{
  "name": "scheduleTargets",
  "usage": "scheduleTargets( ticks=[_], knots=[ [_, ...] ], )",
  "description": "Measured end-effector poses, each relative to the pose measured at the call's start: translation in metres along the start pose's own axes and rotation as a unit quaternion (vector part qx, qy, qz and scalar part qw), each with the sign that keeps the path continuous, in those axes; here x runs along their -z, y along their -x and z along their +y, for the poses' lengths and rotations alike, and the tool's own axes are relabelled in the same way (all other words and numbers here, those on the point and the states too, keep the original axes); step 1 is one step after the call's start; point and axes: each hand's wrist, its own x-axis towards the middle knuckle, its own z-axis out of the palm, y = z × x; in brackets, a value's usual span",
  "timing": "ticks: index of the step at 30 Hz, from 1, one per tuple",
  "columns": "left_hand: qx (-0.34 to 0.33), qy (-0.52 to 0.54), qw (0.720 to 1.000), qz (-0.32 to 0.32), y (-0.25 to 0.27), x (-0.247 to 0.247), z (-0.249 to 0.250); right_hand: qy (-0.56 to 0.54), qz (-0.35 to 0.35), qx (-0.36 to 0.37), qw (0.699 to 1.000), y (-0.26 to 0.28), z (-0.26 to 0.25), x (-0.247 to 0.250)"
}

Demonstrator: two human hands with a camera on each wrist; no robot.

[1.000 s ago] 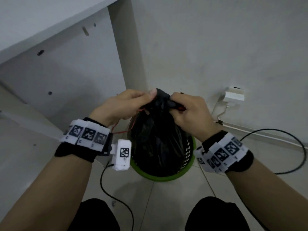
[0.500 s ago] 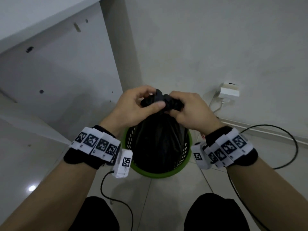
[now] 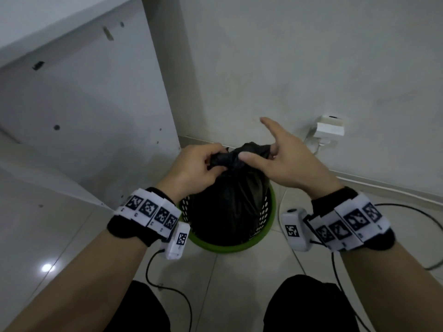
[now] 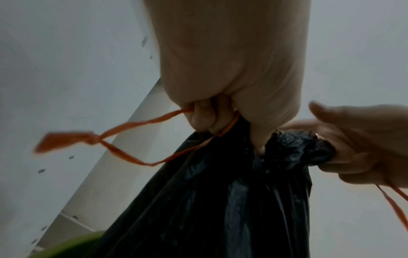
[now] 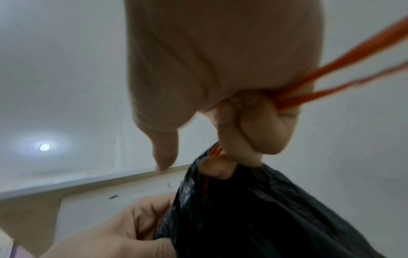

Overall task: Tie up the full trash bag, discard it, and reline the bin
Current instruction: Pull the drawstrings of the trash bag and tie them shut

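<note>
Risk: knot slipping | trash bag (image 3: 230,195) sitting in green bin (image 3: 239,246), neck gathered | left hand (image 3: 194,168) gripping neck and orange drawstring (image 4: 123,139) | right hand (image 3: 285,161) pinching its drawstring loop, index finger pointing free | uneven pulling is likely loosening or tearing the thin plastic.

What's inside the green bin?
A black trash bag stands in the green bin, its gathered top gripped by the left hand and right hand. The bag's contents and the bin's bottom are hidden.
</note>
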Motion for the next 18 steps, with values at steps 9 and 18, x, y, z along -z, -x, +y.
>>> scheduleTargets(
  ticks=[9, 18],
  knots=[
    [0.092, -0.011, 0.993, -0.078, 0.002, 0.009, -0.006, 0.143, 0.045, 0.069, 0.986, -0.006, 0.013, -0.041],
    [0.036, -0.069, 0.993, -0.084, 0.004, -0.007, -0.027, 0.103, 0.008, 0.117, 0.988, 0.008, 0.024, -0.047]
  ],
)
